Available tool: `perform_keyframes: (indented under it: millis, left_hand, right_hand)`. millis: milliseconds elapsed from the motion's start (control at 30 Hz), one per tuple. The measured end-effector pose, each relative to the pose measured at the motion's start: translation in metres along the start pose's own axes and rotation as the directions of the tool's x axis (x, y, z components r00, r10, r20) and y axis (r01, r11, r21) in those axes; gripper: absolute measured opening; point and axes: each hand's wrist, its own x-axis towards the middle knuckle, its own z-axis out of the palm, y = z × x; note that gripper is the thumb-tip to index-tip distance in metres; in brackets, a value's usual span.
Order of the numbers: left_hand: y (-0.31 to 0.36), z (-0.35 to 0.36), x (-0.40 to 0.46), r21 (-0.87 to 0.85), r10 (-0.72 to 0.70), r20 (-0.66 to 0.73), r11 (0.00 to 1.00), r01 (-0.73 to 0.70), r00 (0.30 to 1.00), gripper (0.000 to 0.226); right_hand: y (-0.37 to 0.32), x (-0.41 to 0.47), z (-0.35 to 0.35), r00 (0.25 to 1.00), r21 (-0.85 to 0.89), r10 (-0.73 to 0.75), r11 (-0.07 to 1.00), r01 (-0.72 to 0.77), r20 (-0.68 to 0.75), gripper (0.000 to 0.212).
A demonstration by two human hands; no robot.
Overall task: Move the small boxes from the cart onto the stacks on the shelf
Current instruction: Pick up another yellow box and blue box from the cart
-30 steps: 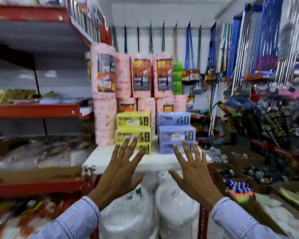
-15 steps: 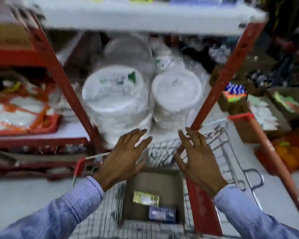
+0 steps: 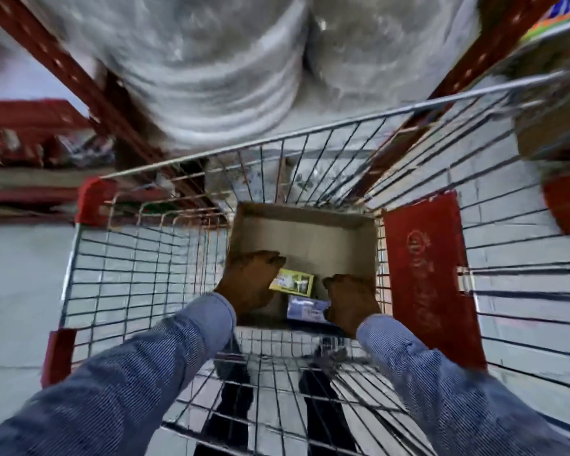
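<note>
I look straight down into a wire cart (image 3: 139, 258). An open cardboard carton (image 3: 310, 235) stands in it. On the carton's floor lie a small yellow box (image 3: 293, 282) and, nearer me, a small blue box (image 3: 305, 309). My left hand (image 3: 249, 284) reaches into the carton, fingers pointing down, and covers the yellow box's left end. My right hand (image 3: 351, 301) is down at the blue box's right end. Motion blur hides whether either hand grips its box. The shelf stacks are out of view.
Plastic-wrapped stacks of white plates (image 3: 211, 77) fill the low shelf ahead, between red slanted shelf posts (image 3: 66, 70). A red panel (image 3: 428, 274) stands on the cart's right side. Grey floor lies to the left, and blurred goods sit at the right edge.
My view has swung down from the shelf stacks to the cart. Both hands dropped from in front of the shelf into the carton, and their spread fingers now curl downward at the two boxes.
</note>
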Motion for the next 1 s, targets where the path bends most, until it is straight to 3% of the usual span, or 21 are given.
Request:
perform_keyframes:
  millis: [200,500,667,833,1000]
  left_hand:
    - [0.003,0.025,0.026,0.004,0.044,-0.009,0.999,-0.044,0.999,0.060]
    - [0.002,0.010,0.031,-0.141,-0.020,-0.068,0.990,0.011,0.998,0.050]
    - [0.005,-0.047,0.001,-0.144,-0.062,-0.209,0.989,0.032,0.976,0.054]
    - [0.009,-0.136,-0.063,-0.113,-0.055,-0.446,0.994,0.005,0.893,0.049]
    - [0.016,-0.235,-0.141,-0.078,-0.055,-0.619,0.997,0.008,0.783,0.054]
  right_hand:
    - [0.005,0.024,0.033,1.000,-0.011,-0.024,1.000,0.024,-0.001,0.022]
    - [0.010,0.031,0.030,0.997,0.000,-0.081,0.997,0.081,-0.009,0.033]
    - [0.005,0.007,-0.015,0.991,-0.012,-0.119,0.993,0.119,-0.060,0.046]
    - [-0.011,-0.046,-0.100,0.973,-0.063,-0.153,0.988,0.144,-0.172,0.056]
    - [-0.028,-0.117,-0.189,0.901,-0.107,-0.167,0.985,0.135,-0.400,0.051]
